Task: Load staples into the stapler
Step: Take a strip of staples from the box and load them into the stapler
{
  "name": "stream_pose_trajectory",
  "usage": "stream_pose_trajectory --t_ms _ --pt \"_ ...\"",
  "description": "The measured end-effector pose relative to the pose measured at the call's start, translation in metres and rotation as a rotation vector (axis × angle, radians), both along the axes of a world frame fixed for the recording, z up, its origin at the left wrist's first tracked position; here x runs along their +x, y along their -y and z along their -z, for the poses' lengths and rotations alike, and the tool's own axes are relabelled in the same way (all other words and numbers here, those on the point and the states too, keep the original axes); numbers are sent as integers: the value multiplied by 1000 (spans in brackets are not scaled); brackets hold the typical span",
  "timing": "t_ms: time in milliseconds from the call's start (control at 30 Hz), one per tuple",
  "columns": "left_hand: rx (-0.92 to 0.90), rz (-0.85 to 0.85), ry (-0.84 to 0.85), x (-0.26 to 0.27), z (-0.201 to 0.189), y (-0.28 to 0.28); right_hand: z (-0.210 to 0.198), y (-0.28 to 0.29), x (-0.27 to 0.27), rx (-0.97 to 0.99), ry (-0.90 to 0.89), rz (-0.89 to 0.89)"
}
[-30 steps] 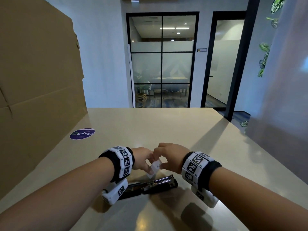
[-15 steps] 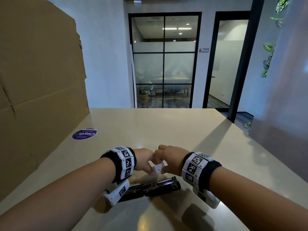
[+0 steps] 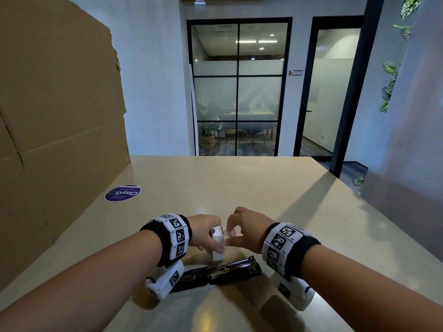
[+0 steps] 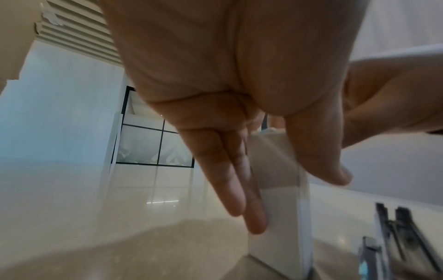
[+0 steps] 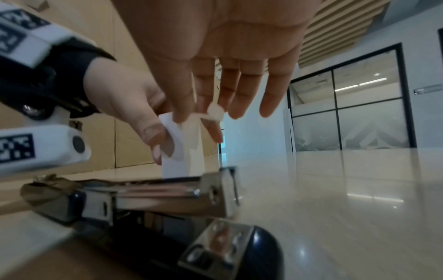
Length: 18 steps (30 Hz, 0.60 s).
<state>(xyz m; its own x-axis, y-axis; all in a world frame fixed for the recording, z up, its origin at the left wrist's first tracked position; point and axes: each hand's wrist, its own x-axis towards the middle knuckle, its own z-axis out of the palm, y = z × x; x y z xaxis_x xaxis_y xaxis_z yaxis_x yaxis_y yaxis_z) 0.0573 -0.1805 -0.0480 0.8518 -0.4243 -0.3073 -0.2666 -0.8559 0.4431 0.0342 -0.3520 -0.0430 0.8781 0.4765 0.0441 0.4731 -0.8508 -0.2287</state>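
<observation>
i see my left hand (image 3: 206,232) holding a small white box (image 3: 218,245) up on its end on the surface (image 3: 239,183). the thumb is on one side of the box and the fingers (image 4: 239,181) are flat down the other side, so the box is squeezed between them. in the left wrist view the box (image 4: 280,208) stands with its bottom on the surface.

my right hand (image 3: 244,228) is just beside the top of the box. its thumb and first finger pinch a small pale flap or tab (image 3: 231,233) at the top of the box. in the right wrist view the tab (image 5: 214,113) sits at the fingertips, and the other fingers (image 5: 271,94) hang loose and hold nothing. i cannot tell if the tab is part of the box or a bit of tape.

the stapler (image 3: 223,271) lies on the surface, close to me, just in front of the box and under my wrists. it is dark and lies open, with its shiny metal rail (image 5: 167,191) facing up. neither hand touches it. i cannot tell if there are staples in the rail.

a big sheet of cardboard (image 3: 55,130) stands on the left side. a round purple sticker (image 3: 122,193) sits on the surface near it, well apart from my hands. both wrists wear bands with black and white square marks (image 3: 178,236).
</observation>
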Motion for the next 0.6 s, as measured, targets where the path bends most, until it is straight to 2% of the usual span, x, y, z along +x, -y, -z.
stream_pose_trajectory --t_ms 333,600 --pt "-161 -23 9 -2 -7 -8 -1 -13 6 47 98 -84" --pt "-72 -44 119 -3 -6 -3 0 -16 4 -103 38 -132"
